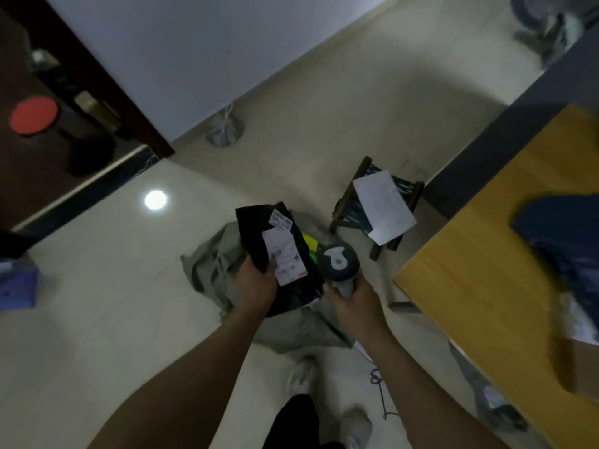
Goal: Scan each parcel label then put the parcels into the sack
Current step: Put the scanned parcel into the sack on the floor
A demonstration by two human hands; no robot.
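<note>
Blk parcel [256,231] w/ blurry white label [285,258]

head cam | wide-angle | faces fwd+down | floor [97,319] near

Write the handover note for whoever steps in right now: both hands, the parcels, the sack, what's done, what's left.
Left hand: grips the black parcel over the sack, white label facing up.
Right hand: grips the scanner, its head beside the parcel's right edge.
Sack: lies on the floor below the hands.
Other parcels: a white parcel on the stool, a blue parcel on the table.
Done: cannot tell whether this label has been scanned.
Left: scan it if needed, drop it into the sack, then do the white and blue ones.
</note>
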